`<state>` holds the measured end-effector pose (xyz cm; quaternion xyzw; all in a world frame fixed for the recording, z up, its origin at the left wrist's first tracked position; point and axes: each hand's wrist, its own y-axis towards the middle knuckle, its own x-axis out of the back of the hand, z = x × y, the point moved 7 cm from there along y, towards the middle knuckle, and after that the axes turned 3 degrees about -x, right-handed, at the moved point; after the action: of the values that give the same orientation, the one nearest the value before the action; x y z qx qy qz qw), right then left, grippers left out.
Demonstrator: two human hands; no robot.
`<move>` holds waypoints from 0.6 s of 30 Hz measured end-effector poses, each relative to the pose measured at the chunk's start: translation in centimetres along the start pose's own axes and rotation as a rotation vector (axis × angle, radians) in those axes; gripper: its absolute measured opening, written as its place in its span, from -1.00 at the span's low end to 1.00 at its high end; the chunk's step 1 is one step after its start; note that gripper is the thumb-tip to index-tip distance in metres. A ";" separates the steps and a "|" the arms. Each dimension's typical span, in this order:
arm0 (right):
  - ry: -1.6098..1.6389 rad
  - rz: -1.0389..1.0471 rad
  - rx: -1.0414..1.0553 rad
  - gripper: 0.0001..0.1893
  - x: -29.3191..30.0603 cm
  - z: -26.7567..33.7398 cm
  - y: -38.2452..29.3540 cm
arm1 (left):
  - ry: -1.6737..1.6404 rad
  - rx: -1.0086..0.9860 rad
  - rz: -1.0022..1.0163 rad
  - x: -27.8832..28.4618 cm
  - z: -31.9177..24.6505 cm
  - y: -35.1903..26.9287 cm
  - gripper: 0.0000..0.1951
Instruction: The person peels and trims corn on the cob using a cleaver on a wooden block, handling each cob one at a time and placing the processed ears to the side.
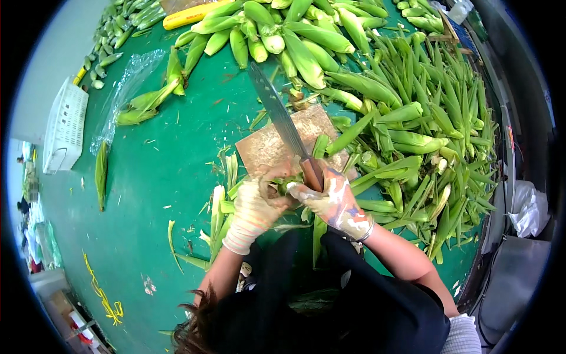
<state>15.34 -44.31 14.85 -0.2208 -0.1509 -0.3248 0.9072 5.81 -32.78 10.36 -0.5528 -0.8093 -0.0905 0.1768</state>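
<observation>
My right hand (338,201), in a patterned work glove, grips the wooden handle (312,174) of a long knife. Its dark blade (281,114) points up and to the left above a worn wooden cutting board (269,141). My left hand (256,205), in a striped knit glove, is curled around a green piece of corn (284,185) near the board's lower edge. Both hands meet at this piece, and the left fingers are blurred. A short cut piece of green corn (320,146) lies on the board's right side.
Unhusked corn ears (309,62) are heaped beyond the board. Husks and leaves (446,177) are piled at the right. On the green table (141,177) lie clear plastic film (132,84), yellow string (104,296) and leaf scraps. A white plastic basket (67,126) stands at the left.
</observation>
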 end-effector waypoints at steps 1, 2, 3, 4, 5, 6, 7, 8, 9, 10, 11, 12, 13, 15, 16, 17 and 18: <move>0.037 0.010 0.027 -0.54 -0.5 -0.2 0.3 | 0.034 -0.054 -0.003 0.0 -0.1 -0.2 -0.40; 0.075 0.020 0.054 -0.56 -1.2 -0.8 0.5 | 0.062 -0.135 -0.024 0.2 -0.6 -0.2 -0.42; 0.111 0.025 0.075 -0.57 -1.5 -1.2 0.5 | 0.044 -0.152 -0.021 0.4 -0.8 -0.3 -0.44; 0.049 -0.007 0.111 -0.65 -1.3 -0.7 0.3 | 0.027 -0.169 -0.018 0.8 -1.4 -0.4 -0.45; 0.146 0.015 0.095 -0.72 -1.6 -1.3 0.3 | 0.006 -0.194 -0.012 0.9 -2.2 -0.3 -0.47; 0.243 0.036 0.078 -0.78 -1.9 -2.1 0.4 | 0.000 -0.208 -0.059 1.2 -3.4 -0.6 -0.52; 0.338 0.059 0.057 -0.81 -2.2 -2.2 0.3 | 0.020 -0.207 -0.072 1.1 -4.0 -1.1 -0.54; 0.523 0.066 -0.038 -0.81 -2.0 -2.2 -0.3 | 0.039 -0.206 -0.084 1.0 -4.4 -1.4 -0.56; 0.600 0.078 -0.063 -0.82 -2.0 -1.8 -0.5 | 0.071 -0.194 -0.107 1.2 -4.7 -2.0 -0.57; 0.675 0.087 -0.088 -0.82 -2.0 -1.7 -0.7 | 0.060 -0.172 -0.157 1.2 -4.7 -2.3 -0.60; 0.750 0.095 -0.114 -0.83 -2.1 -1.7 -0.8 | 0.082 -0.264 -0.237 1.5 -5.4 -2.7 -0.61; 0.744 0.054 -0.092 -0.82 -1.8 -1.3 -0.7 | 0.101 -0.364 -0.317 1.8 -6.3 -2.5 -0.62; 0.769 0.050 -0.080 -0.82 -1.8 -0.9 -0.8 | 0.120 -0.465 -0.398 2.2 -7.2 -2.5 -0.62; 0.816 0.036 -0.054 -0.82 -1.7 -0.2 -1.3 | 0.161 -0.458 -0.412 2.8 -7.9 -2.2 -0.74; 0.937 -0.011 -0.008 -0.81 -1.5 0.4 -1.4 | 0.143 -0.422 -0.443 3.1 -7.7 -2.0 -0.75; 0.979 -0.047 -0.020 -0.80 -1.2 0.5 -1.6 | 0.124 -0.385 -0.473 3.2 -7.6 -1.8 -0.75; 1.023 -0.079 -0.037 -0.79 -0.9 0.6 -2.0 | -0.201 -0.155 -0.503 3.1 -5.7 -1.5 -0.81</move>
<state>13.28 -44.89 15.62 -0.0438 0.3098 -0.4279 0.8480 4.45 -32.67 16.88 -0.3525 -0.9253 -0.1378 0.0247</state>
